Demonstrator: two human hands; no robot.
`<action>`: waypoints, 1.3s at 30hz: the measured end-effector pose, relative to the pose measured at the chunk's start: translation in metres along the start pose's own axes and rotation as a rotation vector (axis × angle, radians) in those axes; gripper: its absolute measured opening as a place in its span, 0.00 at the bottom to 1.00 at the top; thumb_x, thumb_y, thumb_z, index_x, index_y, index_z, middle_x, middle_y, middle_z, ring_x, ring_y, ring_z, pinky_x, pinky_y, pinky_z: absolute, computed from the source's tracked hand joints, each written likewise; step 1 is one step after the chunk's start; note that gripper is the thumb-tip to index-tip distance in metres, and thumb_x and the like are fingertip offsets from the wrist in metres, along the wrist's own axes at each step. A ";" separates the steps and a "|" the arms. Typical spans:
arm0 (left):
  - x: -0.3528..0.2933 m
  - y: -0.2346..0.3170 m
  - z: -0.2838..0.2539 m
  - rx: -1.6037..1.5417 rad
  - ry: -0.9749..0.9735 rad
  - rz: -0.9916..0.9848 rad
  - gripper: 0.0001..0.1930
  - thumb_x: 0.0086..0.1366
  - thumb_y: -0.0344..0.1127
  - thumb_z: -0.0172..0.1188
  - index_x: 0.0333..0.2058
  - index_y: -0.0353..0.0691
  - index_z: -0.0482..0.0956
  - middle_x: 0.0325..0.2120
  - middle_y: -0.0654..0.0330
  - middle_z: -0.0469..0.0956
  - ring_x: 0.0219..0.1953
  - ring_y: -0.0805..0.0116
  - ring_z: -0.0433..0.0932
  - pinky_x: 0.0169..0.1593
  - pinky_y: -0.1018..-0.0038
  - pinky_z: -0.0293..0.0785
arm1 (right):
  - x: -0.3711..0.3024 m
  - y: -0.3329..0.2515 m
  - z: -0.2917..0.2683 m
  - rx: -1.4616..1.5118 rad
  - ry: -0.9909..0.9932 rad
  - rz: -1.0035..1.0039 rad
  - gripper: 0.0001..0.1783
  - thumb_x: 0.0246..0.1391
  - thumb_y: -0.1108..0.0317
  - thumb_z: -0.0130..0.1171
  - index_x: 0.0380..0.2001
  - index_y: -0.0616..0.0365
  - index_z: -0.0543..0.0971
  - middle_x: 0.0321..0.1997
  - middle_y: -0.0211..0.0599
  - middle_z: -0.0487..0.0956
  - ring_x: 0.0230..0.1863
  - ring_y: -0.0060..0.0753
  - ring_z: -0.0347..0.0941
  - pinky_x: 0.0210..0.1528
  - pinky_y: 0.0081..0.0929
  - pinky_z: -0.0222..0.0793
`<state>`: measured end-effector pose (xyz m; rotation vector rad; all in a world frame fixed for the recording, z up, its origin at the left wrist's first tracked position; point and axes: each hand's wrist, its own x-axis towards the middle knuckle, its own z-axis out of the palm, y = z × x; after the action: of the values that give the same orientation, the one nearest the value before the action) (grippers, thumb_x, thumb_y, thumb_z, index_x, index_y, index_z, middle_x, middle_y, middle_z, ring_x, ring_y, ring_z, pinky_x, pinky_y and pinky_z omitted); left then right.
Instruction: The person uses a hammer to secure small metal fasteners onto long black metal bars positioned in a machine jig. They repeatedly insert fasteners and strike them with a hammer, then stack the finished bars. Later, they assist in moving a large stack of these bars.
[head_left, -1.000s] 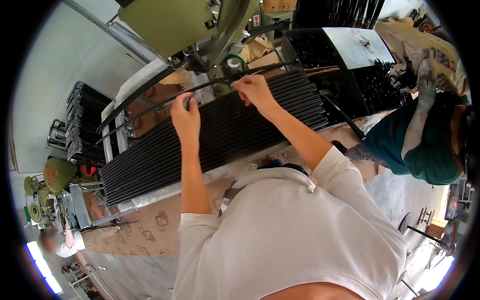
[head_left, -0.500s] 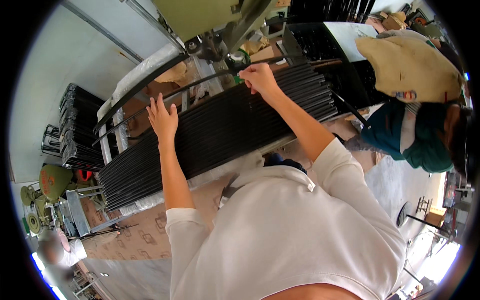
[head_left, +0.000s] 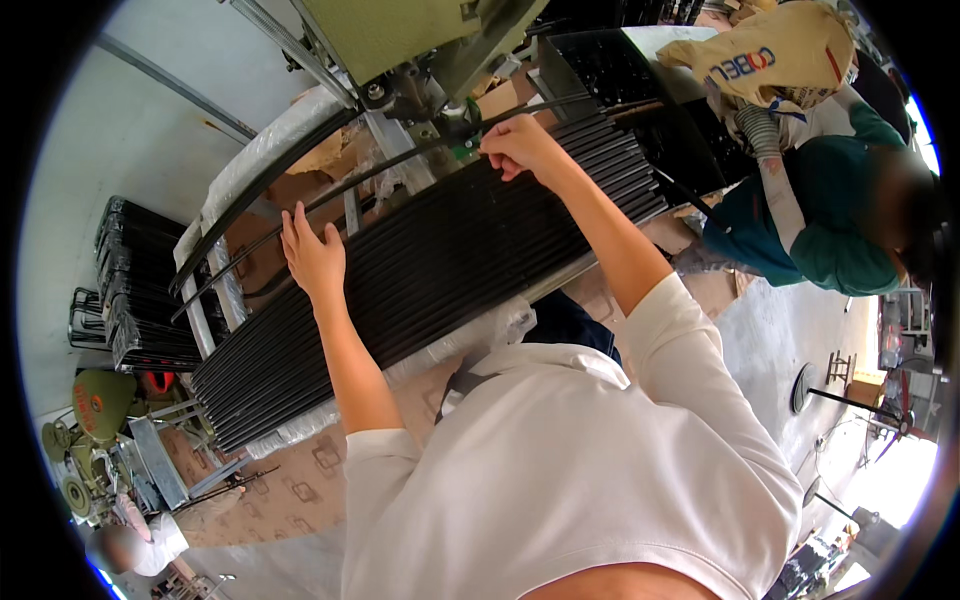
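Note:
A long row of black metal tubes [head_left: 430, 265] lies side by side in front of me. Beyond the row, a single black tube [head_left: 385, 163] runs under the head of a green machine [head_left: 400, 40]. My left hand [head_left: 316, 258] is open, its fingers stretched out against this single tube and its thumb apart. Farther right, my right hand [head_left: 525, 148] is closed in a pinch beside the tube, just below the machine's metal working end [head_left: 425, 100]. A tiny shiny bit shows at its fingertips, too small to name.
Plastic-wrapped rails [head_left: 250, 165] frame the far left, beside stacked black frames [head_left: 145, 285]. At the right, a co-worker in a green top [head_left: 840, 205] handles a tan sack [head_left: 770, 55] near a black box [head_left: 590, 75]. Another person [head_left: 150, 545] is at lower left.
The co-worker's sack has moved up and away, and their arm now shows. My hands keep almost the same pose at the tube; the view has shifted slightly.

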<state>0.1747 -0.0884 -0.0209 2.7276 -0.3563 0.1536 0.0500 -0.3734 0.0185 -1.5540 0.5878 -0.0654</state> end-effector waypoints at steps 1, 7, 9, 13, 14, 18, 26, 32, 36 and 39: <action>0.000 -0.001 -0.001 -0.009 -0.002 -0.001 0.27 0.59 0.42 0.50 0.58 0.54 0.56 0.62 0.61 0.49 0.62 0.53 0.50 0.60 0.58 0.54 | 0.000 0.000 0.001 -0.003 0.004 -0.005 0.08 0.46 0.69 0.55 0.22 0.64 0.76 0.13 0.30 0.70 0.11 0.17 0.61 0.18 0.20 0.67; -0.001 -0.005 -0.003 0.003 0.012 0.013 0.27 0.60 0.41 0.50 0.58 0.54 0.56 0.61 0.58 0.50 0.61 0.52 0.51 0.60 0.60 0.54 | 0.001 0.002 0.006 -0.013 0.063 -0.025 0.08 0.44 0.71 0.54 0.22 0.67 0.76 0.13 0.33 0.71 0.11 0.19 0.63 0.17 0.21 0.68; 0.001 -0.006 -0.002 -0.005 0.021 0.017 0.27 0.60 0.40 0.50 0.58 0.54 0.56 0.61 0.58 0.50 0.61 0.52 0.51 0.60 0.59 0.55 | 0.001 -0.001 0.006 -0.030 0.042 -0.025 0.08 0.46 0.70 0.54 0.24 0.66 0.76 0.14 0.30 0.70 0.12 0.17 0.62 0.17 0.19 0.66; -0.006 -0.005 0.002 0.033 0.011 -0.009 0.26 0.60 0.40 0.50 0.58 0.53 0.57 0.62 0.60 0.49 0.62 0.52 0.51 0.58 0.58 0.57 | -0.001 0.006 0.006 0.010 0.031 0.005 0.08 0.47 0.70 0.55 0.23 0.65 0.76 0.14 0.30 0.70 0.12 0.17 0.62 0.17 0.19 0.66; -0.001 -0.003 0.000 0.035 0.026 -0.013 0.27 0.60 0.39 0.51 0.58 0.53 0.56 0.62 0.60 0.49 0.62 0.52 0.51 0.57 0.58 0.58 | 0.001 0.001 0.006 0.019 0.033 -0.006 0.08 0.47 0.70 0.54 0.23 0.65 0.76 0.14 0.30 0.70 0.12 0.16 0.62 0.17 0.19 0.66; -0.001 0.006 -0.009 -0.130 0.105 0.018 0.29 0.58 0.33 0.52 0.58 0.52 0.54 0.62 0.56 0.46 0.61 0.51 0.52 0.56 0.59 0.60 | -0.002 -0.007 -0.002 0.224 -0.040 0.000 0.09 0.48 0.69 0.53 0.30 0.65 0.74 0.13 0.28 0.68 0.12 0.16 0.62 0.21 0.18 0.66; 0.007 0.001 -0.006 -0.176 0.172 0.037 0.24 0.59 0.29 0.51 0.54 0.44 0.58 0.59 0.49 0.49 0.55 0.47 0.60 0.48 0.61 0.68 | -0.002 -0.010 -0.002 0.426 0.002 -0.152 0.14 0.47 0.72 0.53 0.38 0.68 0.70 0.17 0.33 0.71 0.16 0.21 0.65 0.23 0.19 0.68; 0.038 -0.008 -0.011 -0.104 0.208 0.152 0.18 0.60 0.30 0.49 0.49 0.40 0.61 0.53 0.46 0.57 0.43 0.43 0.71 0.41 0.59 0.71 | 0.028 -0.019 -0.025 0.488 -0.041 -0.142 0.06 0.48 0.71 0.52 0.28 0.64 0.71 0.15 0.33 0.70 0.15 0.24 0.64 0.22 0.22 0.66; 0.064 -0.018 0.004 -0.059 0.135 0.214 0.16 0.60 0.30 0.47 0.47 0.39 0.61 0.49 0.47 0.61 0.43 0.42 0.70 0.41 0.57 0.70 | 0.092 -0.001 -0.030 0.627 0.012 -0.004 0.04 0.50 0.72 0.49 0.26 0.63 0.70 0.15 0.35 0.70 0.14 0.26 0.64 0.23 0.28 0.70; 0.092 -0.028 0.016 -0.090 0.161 0.234 0.17 0.60 0.29 0.46 0.48 0.38 0.58 0.49 0.45 0.61 0.43 0.41 0.69 0.42 0.57 0.69 | 0.127 -0.002 -0.032 0.869 0.067 0.047 0.05 0.52 0.74 0.45 0.34 0.62 0.69 0.25 0.40 0.73 0.24 0.30 0.70 0.28 0.39 0.73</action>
<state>0.2715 -0.0898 -0.0311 2.5574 -0.6185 0.4079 0.1471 -0.4536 -0.0164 -0.6957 0.5433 -0.2973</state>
